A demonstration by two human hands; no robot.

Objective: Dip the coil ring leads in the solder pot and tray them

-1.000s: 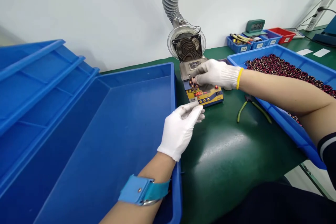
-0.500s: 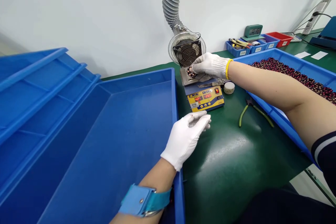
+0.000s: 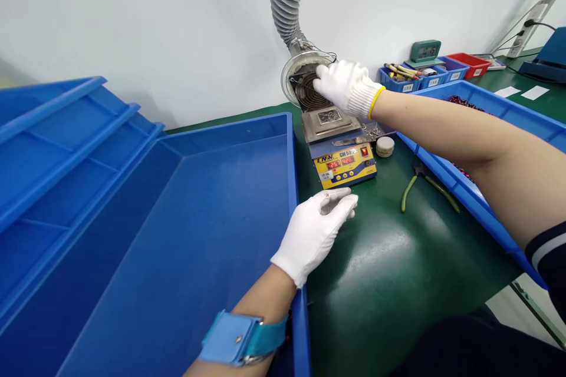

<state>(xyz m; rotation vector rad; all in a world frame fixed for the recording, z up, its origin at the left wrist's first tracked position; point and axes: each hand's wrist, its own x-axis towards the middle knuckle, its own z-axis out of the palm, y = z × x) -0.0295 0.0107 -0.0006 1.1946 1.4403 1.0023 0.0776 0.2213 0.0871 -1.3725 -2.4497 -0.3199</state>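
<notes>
My right hand (image 3: 344, 87), in a white glove with a yellow cuff, is raised in front of the round fan guard (image 3: 305, 91) of the fume extractor, above the solder pot (image 3: 329, 118). I see only the back of this hand, so anything inside its fingers is hidden. My left hand (image 3: 315, 231), also in a white glove, rests on the green mat just in front of the pot's yellow control panel (image 3: 347, 168). Its thumb and fingertips are pinched together with nothing visible between them. A blue strap (image 3: 241, 336) circles my left wrist.
A large blue tray (image 3: 212, 218) lies at my left, with more blue trays (image 3: 66, 147) stacked beside it. On the right another blue tray (image 3: 442, 159) holds several dark red parts (image 3: 464, 105). Green-handled pliers (image 3: 409, 191) and a small round tin (image 3: 384, 146) lie near the pot. Small bins (image 3: 400, 79) stand behind.
My right hand carried a dark part from over the control panel to the solder pot, then rose up in front of the fan. My left hand stayed put on the mat.
</notes>
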